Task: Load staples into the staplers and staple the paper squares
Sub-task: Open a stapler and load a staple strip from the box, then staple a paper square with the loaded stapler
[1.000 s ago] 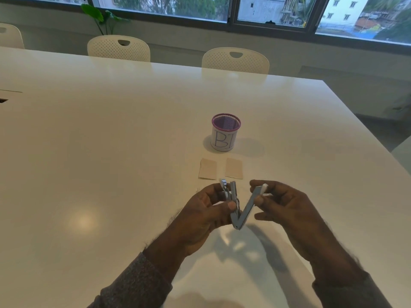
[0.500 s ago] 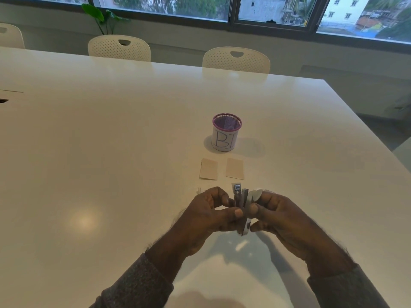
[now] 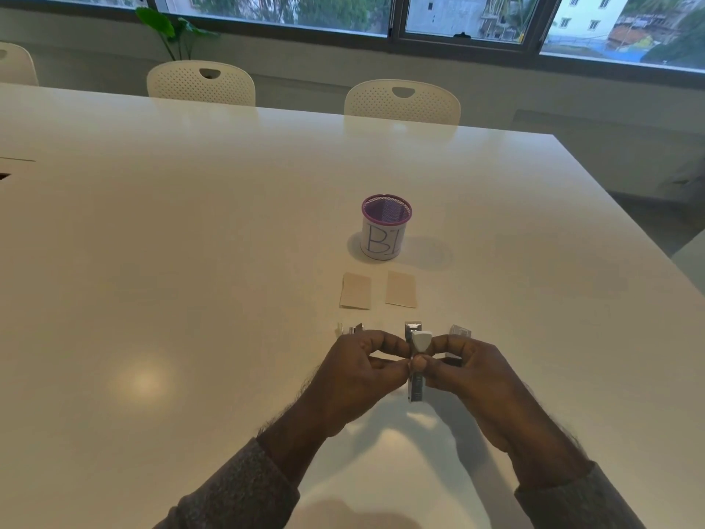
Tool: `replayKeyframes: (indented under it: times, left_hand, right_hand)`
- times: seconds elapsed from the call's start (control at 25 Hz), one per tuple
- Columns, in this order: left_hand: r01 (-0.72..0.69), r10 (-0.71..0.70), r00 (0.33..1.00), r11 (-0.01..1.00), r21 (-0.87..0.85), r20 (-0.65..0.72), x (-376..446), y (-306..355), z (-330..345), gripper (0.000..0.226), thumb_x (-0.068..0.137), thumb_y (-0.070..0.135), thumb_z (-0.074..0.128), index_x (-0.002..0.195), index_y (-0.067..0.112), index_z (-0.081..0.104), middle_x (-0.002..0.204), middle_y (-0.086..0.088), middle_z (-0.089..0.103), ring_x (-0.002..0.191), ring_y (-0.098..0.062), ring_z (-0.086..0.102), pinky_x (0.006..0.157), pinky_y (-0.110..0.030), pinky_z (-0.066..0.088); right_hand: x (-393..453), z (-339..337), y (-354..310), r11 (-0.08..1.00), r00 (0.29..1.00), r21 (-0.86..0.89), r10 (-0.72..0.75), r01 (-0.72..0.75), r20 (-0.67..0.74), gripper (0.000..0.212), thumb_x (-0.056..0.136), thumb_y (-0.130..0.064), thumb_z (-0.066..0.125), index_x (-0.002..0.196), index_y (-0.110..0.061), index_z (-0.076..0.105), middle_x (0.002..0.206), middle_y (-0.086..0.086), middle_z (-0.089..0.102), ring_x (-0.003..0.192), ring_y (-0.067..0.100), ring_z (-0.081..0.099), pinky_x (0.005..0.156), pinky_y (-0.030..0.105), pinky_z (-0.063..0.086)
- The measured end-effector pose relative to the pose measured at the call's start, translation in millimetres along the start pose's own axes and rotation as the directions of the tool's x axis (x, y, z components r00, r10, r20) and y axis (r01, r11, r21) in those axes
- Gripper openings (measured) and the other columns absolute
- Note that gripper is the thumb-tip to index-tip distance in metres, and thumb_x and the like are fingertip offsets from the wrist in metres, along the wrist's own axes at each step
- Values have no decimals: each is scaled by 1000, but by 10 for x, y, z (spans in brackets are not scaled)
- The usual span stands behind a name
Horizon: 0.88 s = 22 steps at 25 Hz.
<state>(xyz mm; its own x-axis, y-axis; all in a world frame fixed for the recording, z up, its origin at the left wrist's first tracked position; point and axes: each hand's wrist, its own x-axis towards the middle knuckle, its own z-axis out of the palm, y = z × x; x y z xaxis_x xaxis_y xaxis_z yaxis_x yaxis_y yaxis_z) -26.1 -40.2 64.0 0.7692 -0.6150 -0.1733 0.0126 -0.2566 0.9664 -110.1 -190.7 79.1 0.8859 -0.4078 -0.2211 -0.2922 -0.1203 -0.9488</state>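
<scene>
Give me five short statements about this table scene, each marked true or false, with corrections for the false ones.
1. Both hands grip the stapler. True.
2. The two paper squares overlap. False: they lie side by side, apart.
3. The mesh cup stands upright beyond the squares. True.
4. The left hand rests flat on the table. False: its fingers curl round the stapler.
5. The right hand holds a paper square. False: it holds the stapler.

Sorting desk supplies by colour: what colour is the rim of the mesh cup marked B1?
Purple, on the mesh cup; the head view shows it clearly.
</scene>
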Motion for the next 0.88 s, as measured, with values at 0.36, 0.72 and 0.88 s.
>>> replayKeyframes:
  times: [0.36, 0.72, 0.88]
  left_hand:
    - [33, -33, 999, 998, -53, 2, 102, -42, 28, 28, 72, 44, 75, 89, 22, 74, 100, -3, 73, 84, -21, 69, 83, -47, 59]
    - [-164, 273, 950, 851, 498, -154, 696, 275, -262, 35, 84, 18, 64, 119, 17, 62, 127, -3, 61, 113, -21, 60, 97, -34, 47]
    - [-148, 248, 969, 610, 778, -10, 1109, 159, -110, 42, 86, 25, 65, 127, 19, 58, 135, -3, 58, 119, -27, 56, 104, -45, 43]
  right_hand:
    - [75, 23, 16, 999, 998, -35, -19, 17, -58, 18, 68, -34, 80, 77, -20, 74, 82, -5, 73, 76, 16, 71, 71, 26, 55]
    - [243, 181, 104, 891, 946, -453, -179, 40, -269, 23, 77, -38, 76, 86, -24, 61, 87, -10, 65, 72, 10, 63, 56, 15, 45]
    - [280, 374, 195, 707, 923, -706, -296, 38, -247, 28, 82, -40, 69, 98, -18, 60, 94, 1, 63, 69, 10, 56, 51, 10, 30]
